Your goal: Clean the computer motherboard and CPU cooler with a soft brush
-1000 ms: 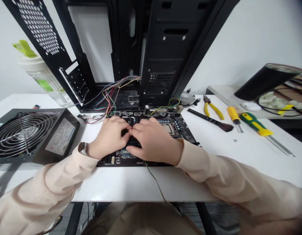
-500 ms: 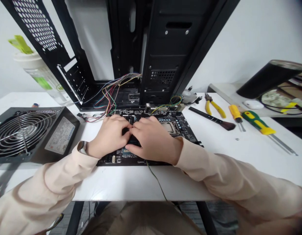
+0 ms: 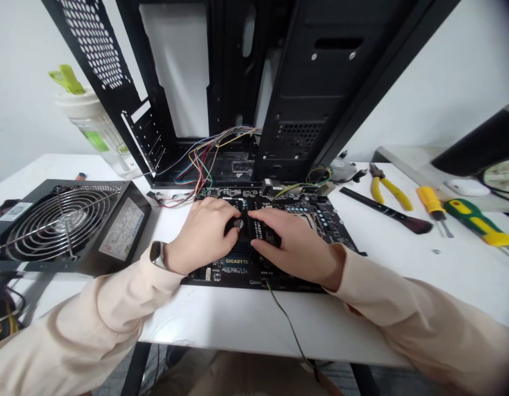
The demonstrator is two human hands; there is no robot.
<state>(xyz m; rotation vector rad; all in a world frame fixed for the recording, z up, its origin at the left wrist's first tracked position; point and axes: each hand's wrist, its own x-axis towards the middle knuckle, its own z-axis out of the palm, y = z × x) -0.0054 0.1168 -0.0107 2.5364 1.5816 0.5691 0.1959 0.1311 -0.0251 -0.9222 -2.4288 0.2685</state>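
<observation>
Black rectangular printed motherboard (image 3: 233,278), flat on the white tabletop (image 3: 221,324) before the black metal computer case (image 3: 340,82). Left hand (image 3: 204,231): curled over the board, grasp cannot be told. Right hand (image 3: 297,242): over the board, unclenched, thumb and forefinger parted

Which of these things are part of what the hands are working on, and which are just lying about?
Being worked on:
black rectangular circuit board, under the bare left hand and bare right hand

Lying about, untouched:
grey metal fan box
yellow-handled metal pliers
long black-handled brush
short yellow screwdriver
tall black metal case, though probably related
</observation>
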